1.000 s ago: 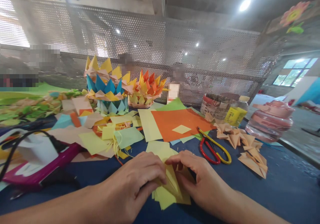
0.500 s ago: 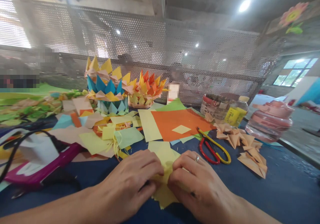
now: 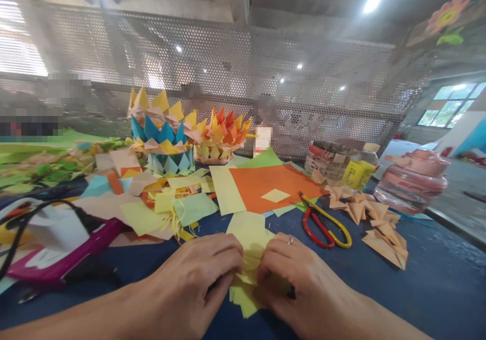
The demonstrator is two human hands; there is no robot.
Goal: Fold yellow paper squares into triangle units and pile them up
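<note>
Left hand (image 3: pixel 199 274) and right hand (image 3: pixel 294 274) pinch yellow paper (image 3: pixel 250 265).
Both hands curl nearly closed on its sides, toward the near edge of the table (image 3: pixel 429 294); scissors (image 3: pixel 318 228) lie just beyond the right hand.

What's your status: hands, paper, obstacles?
Left hand, right hand: both holding yellow paper. Paper partly covered. Scissors beyond right hand, seemingly not in the way.

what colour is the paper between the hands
Pale yellow; the paper shows best in the head view, the only one here.
</note>
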